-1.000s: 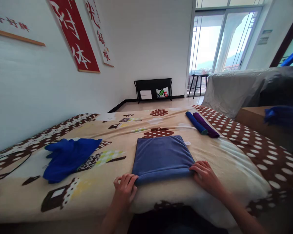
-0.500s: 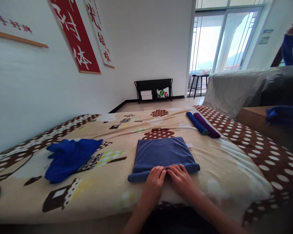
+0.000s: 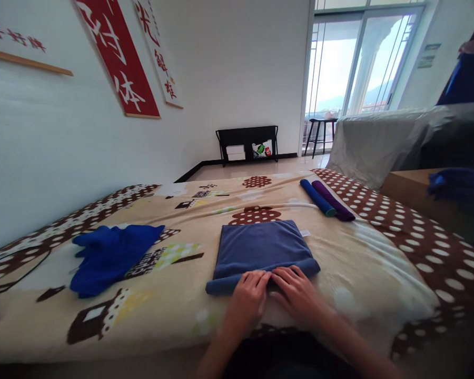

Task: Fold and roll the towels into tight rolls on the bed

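A grey-blue towel (image 3: 260, 242) lies folded flat in front of me, its near edge rolled into a thick roll. My left hand (image 3: 253, 289) is closed on the middle of that roll, fingers bent over the top. Right beside it, my right hand (image 3: 294, 287) curls its fingers over the roll too, with the thumb low on the near side. A small white tag (image 3: 305, 233) sticks out at the towel's right edge. To the left lies a crumpled bright blue cloth (image 3: 112, 255). Farther off at the right are a blue rolled towel (image 3: 318, 198) and a purple rolled towel (image 3: 334, 201), side by side.
A patterned blanket (image 3: 174, 310) covers the surface under everything. At the right stands a cardboard box (image 3: 403, 181) with blue cloth (image 3: 458, 181) on it, near a plastic-covered piece of furniture (image 3: 371, 142). Another person (image 3: 466, 73) is at the far right. Dark cables (image 3: 19, 279) lie at left.
My right hand has shifted slightly on the roll, and its thumb now stands apart from the fingers. The left hand stays at the roll's middle. The view has moved a little.
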`<state>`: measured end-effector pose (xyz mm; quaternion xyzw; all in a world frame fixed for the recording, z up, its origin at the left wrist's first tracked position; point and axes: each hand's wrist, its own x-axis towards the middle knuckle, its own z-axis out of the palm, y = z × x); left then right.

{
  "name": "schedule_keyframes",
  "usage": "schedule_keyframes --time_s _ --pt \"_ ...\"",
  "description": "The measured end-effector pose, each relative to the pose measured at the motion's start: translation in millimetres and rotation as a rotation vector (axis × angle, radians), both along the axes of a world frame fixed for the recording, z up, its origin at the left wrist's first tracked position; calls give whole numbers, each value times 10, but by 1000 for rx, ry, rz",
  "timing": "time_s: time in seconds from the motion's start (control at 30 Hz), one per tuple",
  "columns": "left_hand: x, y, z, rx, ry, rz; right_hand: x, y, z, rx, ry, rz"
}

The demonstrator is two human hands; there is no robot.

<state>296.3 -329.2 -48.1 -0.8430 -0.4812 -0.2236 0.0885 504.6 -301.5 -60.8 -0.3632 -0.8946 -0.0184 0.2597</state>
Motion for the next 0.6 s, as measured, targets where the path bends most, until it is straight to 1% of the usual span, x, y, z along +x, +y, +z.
schedule_keyframes --time_s 0.03,0.07,0.17,0.23,0.27,0.3,0.33,0.37,0.47,0.5,0.53,0.57,0.6 --pt "-4 19 5 -28 10 17 -5 23 -5 -20 -8 -8" --pt "-63 31 -6 -41 14 69 41 60 -26 -30 -13 -51" --pt "-455 21 -96 -19 19 293 385 195 -136 -15 -27 -254" --pt "-687 -14 -145 12 26 404 595 241 -178 24 -19 -352" --pt "-736 -30 -149 31 25 440 638 238 -171 49 -12 -371" --pt "-730 -39 -138 51 22 458 627 219 -145 73 -3 -370" --pt "-669 -39 -111 64 18 446 563 188 -101 88 8 -345" --pt "-567 -29 -72 61 16 393 454 152 -45 86 15 -291" --pt "-195 55 61 -46 6 97 41 90 120 -14 14 -60" --pt "-115 92 91 -98 -1 27 -58 104 151 -55 13 -18" --pt "-82 127 107 -140 -8 3 -109 137 162 -83 14 -14" --pt "-98 157 109 -168 -14 27 -106 187 152 -94 18 -50" --pt "-161 179 97 -179 -14 84 -51 245 126 -95 19 -108"
